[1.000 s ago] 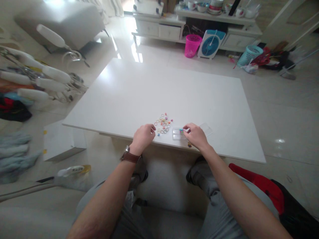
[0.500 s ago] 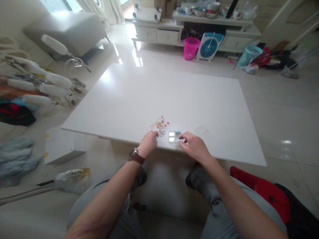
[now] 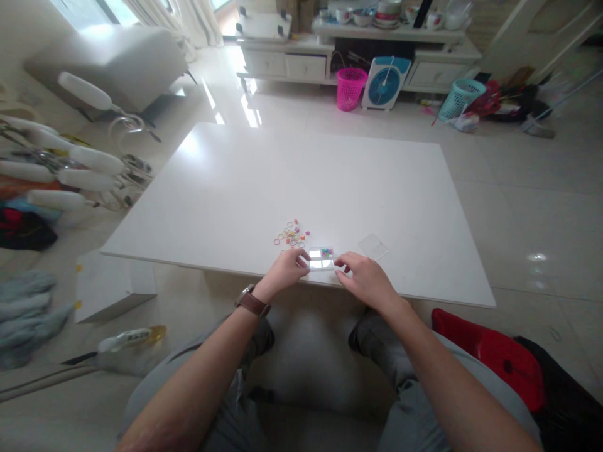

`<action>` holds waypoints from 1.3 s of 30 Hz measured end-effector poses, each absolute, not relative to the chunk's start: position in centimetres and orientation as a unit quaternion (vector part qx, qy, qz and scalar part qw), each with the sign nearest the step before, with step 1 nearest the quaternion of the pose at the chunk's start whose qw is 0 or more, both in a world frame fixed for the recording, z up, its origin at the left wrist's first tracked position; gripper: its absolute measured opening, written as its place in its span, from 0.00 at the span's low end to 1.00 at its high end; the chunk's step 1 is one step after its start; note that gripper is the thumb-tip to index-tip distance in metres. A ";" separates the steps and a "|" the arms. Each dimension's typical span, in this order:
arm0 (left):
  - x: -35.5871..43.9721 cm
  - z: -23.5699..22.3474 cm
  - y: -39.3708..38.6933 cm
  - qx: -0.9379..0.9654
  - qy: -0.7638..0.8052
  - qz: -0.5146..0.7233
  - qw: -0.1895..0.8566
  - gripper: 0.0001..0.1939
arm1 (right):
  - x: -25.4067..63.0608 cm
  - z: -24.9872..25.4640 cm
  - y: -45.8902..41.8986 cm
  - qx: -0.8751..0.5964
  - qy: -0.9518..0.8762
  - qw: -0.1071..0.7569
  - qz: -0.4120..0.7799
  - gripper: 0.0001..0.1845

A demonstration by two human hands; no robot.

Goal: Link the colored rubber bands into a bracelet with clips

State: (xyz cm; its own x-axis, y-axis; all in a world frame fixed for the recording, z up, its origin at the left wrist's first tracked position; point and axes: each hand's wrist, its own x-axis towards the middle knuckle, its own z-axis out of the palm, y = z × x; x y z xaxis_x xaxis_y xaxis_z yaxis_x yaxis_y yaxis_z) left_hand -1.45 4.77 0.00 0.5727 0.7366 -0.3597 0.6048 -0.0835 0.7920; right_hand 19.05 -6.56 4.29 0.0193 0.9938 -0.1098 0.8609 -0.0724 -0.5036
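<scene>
A small clear compartment box [image 3: 315, 264] lies near the front edge of the white table [image 3: 301, 176]. Colourful beads [image 3: 326, 253] fill its far right compartment; the others look bare and bright with glare. My left hand [image 3: 288, 267] has its fingertips at the box's left edge, thumb and fingers apart; whether it presses the box I cannot tell. At the right edge is my right hand [image 3: 365, 276], fingers curved and spread, holding nothing visible. Behind my left hand is a pile of small coloured rings [image 3: 291, 236] mixed with little orange and purple pieces.
A clear flat lid [image 3: 374, 246] lies on the table to the right of the box. Beyond the table stand a pink basket [image 3: 351, 88], a blue fan [image 3: 385, 83] and a low cabinet [image 3: 266, 63]. A red stool [image 3: 494, 358] is by my right leg.
My left hand has moved from the ring pile to the box's left edge. My right fingers have drawn back from over the beads to the box's right side. The view has shifted slightly.
</scene>
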 end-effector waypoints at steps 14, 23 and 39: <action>-1.5 2.0 2.9 0.553 0.374 0.125 0.734 0.13 | 16.6 3.5 -5.9 -0.647 -0.699 0.168 0.254 0.07; -2.3 1.4 3.2 0.562 0.400 0.167 0.704 0.11 | 15.3 3.0 -4.8 -0.628 -0.710 0.194 0.251 0.07; -3.9 2.3 4.0 0.733 0.485 0.020 0.476 0.03 | 17.1 0.2 -2.2 -0.720 -0.643 0.182 0.185 0.06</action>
State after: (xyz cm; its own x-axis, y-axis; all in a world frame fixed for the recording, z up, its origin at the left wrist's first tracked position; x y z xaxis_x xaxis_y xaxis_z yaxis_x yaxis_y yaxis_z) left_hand -3.90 4.01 2.25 0.5285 0.7303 -0.4328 0.6929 -0.0765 0.7169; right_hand 17.07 -2.18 0.25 0.1044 0.9940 -0.0318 0.8595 -0.1062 -0.4999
